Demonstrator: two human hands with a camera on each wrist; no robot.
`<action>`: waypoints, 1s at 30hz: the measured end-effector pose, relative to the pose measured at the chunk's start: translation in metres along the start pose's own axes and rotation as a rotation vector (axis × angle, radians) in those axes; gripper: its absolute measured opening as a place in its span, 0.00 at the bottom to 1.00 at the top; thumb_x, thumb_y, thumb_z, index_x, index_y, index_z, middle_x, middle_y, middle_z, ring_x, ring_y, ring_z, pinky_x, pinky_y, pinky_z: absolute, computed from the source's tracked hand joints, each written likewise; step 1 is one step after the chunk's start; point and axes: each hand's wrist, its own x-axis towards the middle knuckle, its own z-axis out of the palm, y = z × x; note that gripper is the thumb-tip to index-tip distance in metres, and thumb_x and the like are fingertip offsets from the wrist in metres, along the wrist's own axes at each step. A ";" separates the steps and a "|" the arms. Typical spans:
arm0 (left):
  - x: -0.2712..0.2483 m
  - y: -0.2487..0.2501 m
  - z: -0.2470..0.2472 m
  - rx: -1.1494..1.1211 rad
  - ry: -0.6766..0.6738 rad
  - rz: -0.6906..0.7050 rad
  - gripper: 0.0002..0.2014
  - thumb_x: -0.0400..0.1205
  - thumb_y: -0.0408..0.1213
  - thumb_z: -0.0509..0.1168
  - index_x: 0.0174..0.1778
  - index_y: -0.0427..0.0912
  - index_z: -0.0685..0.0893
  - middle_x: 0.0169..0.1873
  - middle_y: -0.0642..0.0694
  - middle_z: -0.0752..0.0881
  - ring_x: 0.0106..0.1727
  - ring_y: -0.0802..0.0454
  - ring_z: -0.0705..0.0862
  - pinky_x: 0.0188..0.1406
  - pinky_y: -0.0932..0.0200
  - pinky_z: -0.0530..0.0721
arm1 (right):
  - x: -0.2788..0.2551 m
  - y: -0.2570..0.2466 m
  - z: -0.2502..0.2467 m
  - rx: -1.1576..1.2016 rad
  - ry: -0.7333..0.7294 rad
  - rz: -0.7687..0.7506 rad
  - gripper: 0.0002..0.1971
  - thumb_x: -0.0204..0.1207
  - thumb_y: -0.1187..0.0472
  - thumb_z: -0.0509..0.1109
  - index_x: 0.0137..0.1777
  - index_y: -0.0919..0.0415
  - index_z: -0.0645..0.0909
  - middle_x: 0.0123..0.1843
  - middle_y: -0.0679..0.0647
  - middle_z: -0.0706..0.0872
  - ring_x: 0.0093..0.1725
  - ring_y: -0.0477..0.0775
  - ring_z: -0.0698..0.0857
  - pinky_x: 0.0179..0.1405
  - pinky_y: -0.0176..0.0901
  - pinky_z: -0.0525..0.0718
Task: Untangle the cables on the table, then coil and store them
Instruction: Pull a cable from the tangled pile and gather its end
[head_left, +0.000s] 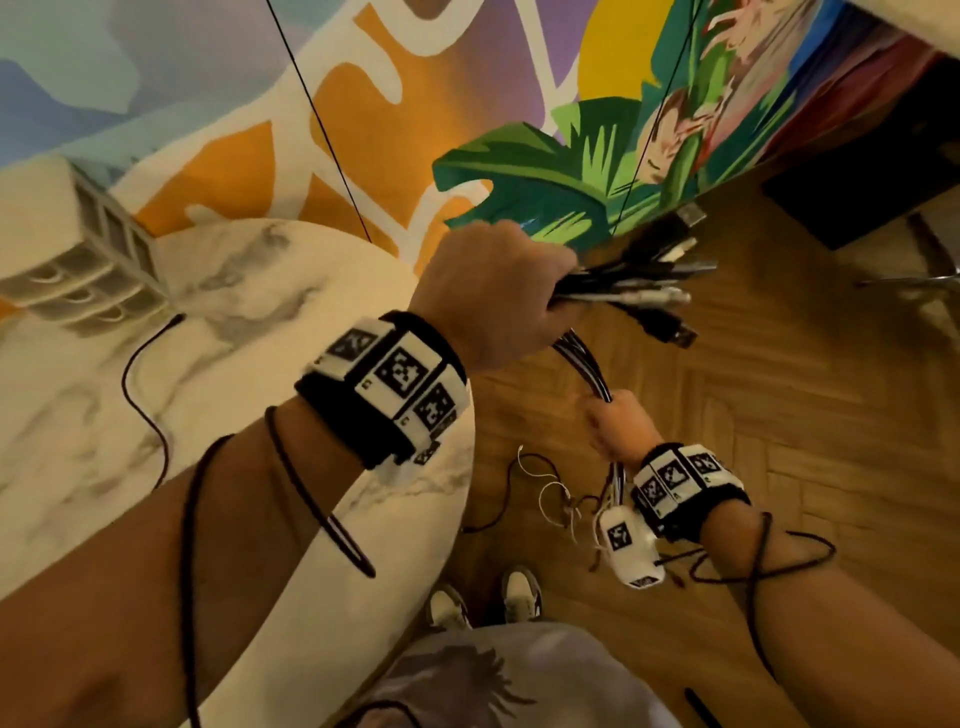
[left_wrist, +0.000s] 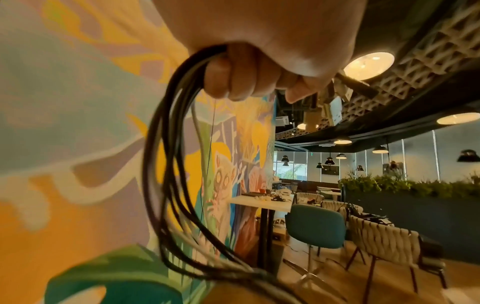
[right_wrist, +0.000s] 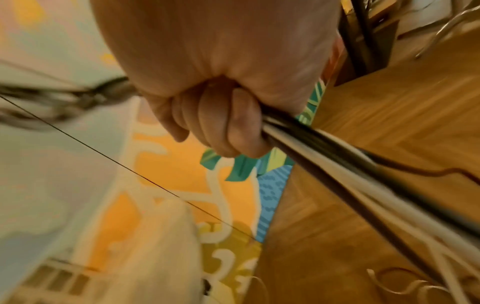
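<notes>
Cable bundle (head_left: 587, 358) between left hand (head_left: 498, 291) above, right hand (head_left: 618, 431) below, beside table (head_left: 234, 364).

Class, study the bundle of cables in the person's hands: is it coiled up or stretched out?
Stretched out, not coiled. The cable bundle runs straight between the left hand above and the right hand below, loose ends trailing to the floor.

A colourful mural wall (head_left: 363, 104) meets herringbone wood floor (head_left: 779, 415) (teal chair (left_wrist: 315, 226) beyond)
</notes>
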 end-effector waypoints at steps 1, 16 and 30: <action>-0.004 -0.001 0.005 -0.006 -0.008 0.000 0.19 0.76 0.51 0.57 0.25 0.44 0.79 0.15 0.49 0.72 0.18 0.51 0.62 0.23 0.67 0.49 | -0.004 -0.007 0.001 0.020 -0.015 -0.027 0.18 0.75 0.54 0.68 0.26 0.54 0.69 0.21 0.50 0.69 0.19 0.51 0.67 0.21 0.42 0.64; 0.012 0.007 0.021 -0.671 -0.138 -0.596 0.18 0.75 0.49 0.73 0.22 0.46 0.80 0.17 0.55 0.76 0.19 0.62 0.73 0.21 0.68 0.68 | -0.075 -0.131 0.001 0.199 -0.197 -0.501 0.21 0.77 0.68 0.62 0.24 0.49 0.73 0.18 0.47 0.66 0.16 0.47 0.62 0.18 0.37 0.62; 0.024 0.000 -0.002 -0.189 0.120 -0.288 0.15 0.78 0.47 0.65 0.37 0.36 0.81 0.29 0.47 0.84 0.31 0.43 0.81 0.27 0.51 0.79 | 0.003 0.038 0.017 -0.043 0.143 0.003 0.17 0.77 0.67 0.65 0.27 0.58 0.67 0.23 0.53 0.70 0.21 0.50 0.70 0.20 0.37 0.69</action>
